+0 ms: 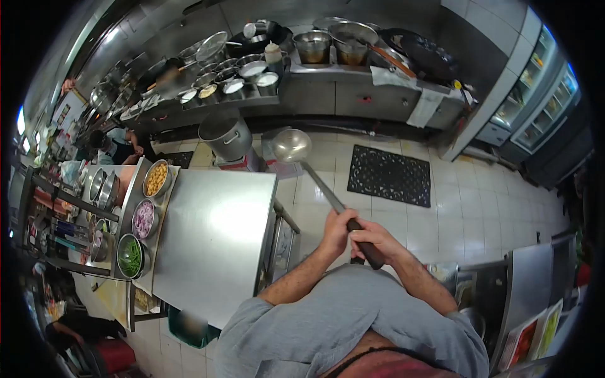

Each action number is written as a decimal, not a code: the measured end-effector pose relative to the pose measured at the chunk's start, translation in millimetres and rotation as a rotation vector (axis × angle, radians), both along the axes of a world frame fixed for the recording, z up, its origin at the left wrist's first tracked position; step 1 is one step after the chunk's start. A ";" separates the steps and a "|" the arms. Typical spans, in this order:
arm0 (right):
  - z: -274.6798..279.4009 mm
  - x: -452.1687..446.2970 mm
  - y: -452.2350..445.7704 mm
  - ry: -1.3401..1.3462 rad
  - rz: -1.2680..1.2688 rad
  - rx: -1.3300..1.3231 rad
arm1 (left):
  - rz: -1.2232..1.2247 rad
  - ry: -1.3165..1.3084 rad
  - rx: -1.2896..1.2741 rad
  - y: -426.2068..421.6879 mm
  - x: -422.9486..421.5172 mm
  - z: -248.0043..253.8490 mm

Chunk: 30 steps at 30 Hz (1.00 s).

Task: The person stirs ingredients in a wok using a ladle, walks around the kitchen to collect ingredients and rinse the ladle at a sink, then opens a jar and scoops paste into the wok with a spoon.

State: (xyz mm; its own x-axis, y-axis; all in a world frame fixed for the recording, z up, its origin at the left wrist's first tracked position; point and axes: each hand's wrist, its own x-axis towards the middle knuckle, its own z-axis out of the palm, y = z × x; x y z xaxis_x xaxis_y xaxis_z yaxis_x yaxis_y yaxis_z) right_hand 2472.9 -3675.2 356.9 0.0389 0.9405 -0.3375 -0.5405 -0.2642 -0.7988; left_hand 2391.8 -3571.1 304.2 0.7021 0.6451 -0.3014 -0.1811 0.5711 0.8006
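Observation:
A long metal ladle (292,147) with a dark handle is held out in front of my body, its round bowl pointing away over the floor. My left hand (338,230) is wrapped around the upper part of the handle. Just behind it, my right hand (378,240) grips the dark handle lower down, near its end. The bowl looks bare inside. To the left of the ladle lies a steel worktable (214,220), apart from it. A large steel pot (225,137) stands past the bowl, also not touching it.
Along the table's left side sit bowls of green vegetables (131,255), chopped onion (145,218) and golden chunks (155,179). A black mat (389,175) lies on the tiled floor. Pots and woks line the back counter (340,82). Another person (120,148) is at far left.

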 end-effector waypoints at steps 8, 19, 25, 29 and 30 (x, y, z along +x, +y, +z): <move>0.6 143.8 104.4 -0.179 0.172 0.097 | 0.393 0.003 0.005 112.5 30.9 42.6; -58.7 253.1 302.7 -0.172 0.123 -0.055 | 0.555 -0.013 0.132 298.0 49.0 61.5; -21.5 283.7 410.3 -0.231 0.273 0.016 | 0.503 -0.127 0.212 408.3 109.4 80.7; 15.9 265.6 470.8 0.055 0.499 0.134 | 0.466 -0.102 0.316 461.4 164.0 92.6; 24.1 263.6 482.7 0.059 0.510 0.133 | 0.433 -0.099 0.341 472.4 177.9 94.5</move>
